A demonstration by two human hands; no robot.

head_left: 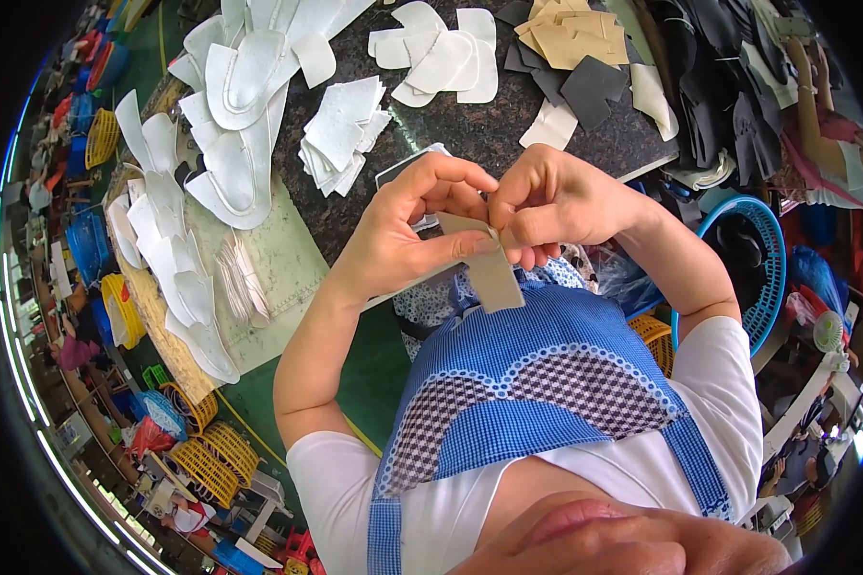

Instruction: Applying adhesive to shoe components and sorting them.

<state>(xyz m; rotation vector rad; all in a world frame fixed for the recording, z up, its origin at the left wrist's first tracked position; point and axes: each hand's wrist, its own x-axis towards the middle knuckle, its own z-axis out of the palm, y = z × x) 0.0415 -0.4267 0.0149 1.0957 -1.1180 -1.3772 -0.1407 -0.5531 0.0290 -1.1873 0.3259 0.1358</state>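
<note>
Above the near edge of the table, my left hand pinches a flat beige cut piece between thumb and fingers. My right hand meets it at the piece's upper edge, thumb and fingertips pressed together there. The fingers hide what lies between the fingertips. Below them the piece hangs down over the blue checked apron. Just behind my left hand lies a flat pale-rimmed thing, mostly covered by the hand.
On the dark speckled tabletop lie a stack of white pieces, rounded white pieces, tan pieces and black pieces. Curved white shoe-upper parts cover the left side. A blue basket stands at right. Another person sits far right.
</note>
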